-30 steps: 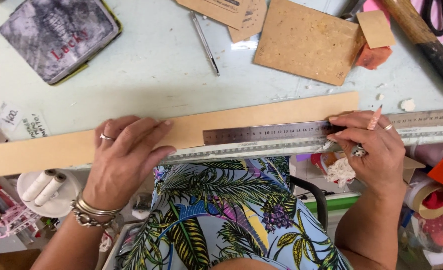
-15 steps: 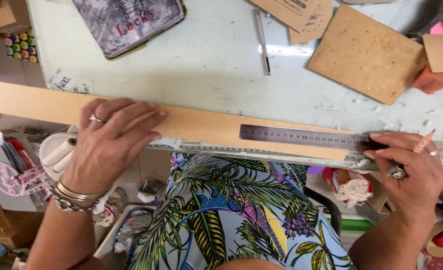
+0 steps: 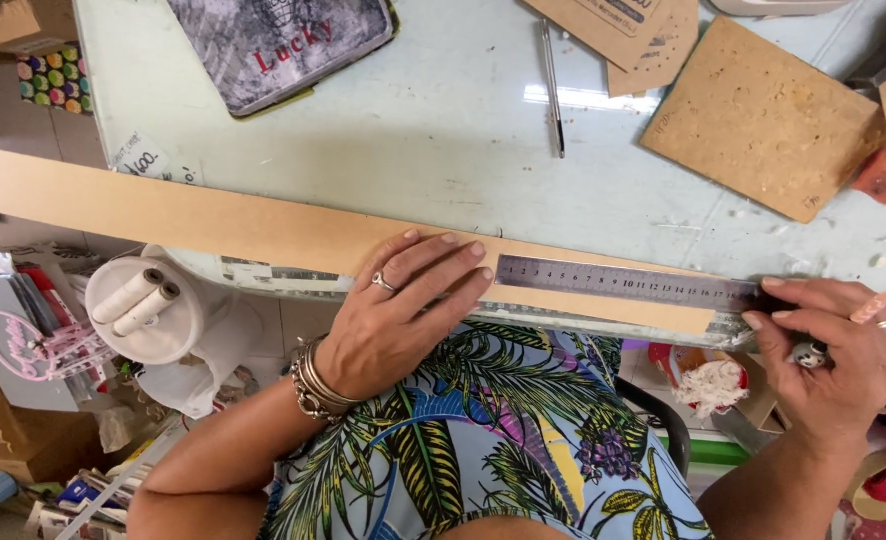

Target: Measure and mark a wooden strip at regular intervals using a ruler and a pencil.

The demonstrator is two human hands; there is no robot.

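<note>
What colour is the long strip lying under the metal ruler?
Plain tan-brown, like cardboard or thin board: the long strip under the metal ruler. The head view shows it.

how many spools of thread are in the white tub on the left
2. Both thread spools lie side by side in the round white tub below the table edge, left of the left hand. More may be hidden underneath.

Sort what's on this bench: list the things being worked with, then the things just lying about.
In use: long brown strip, steel ruler, pencil, left hand, right hand.
Lying about: grey tin, pen, square brown board, thread spools.
</note>
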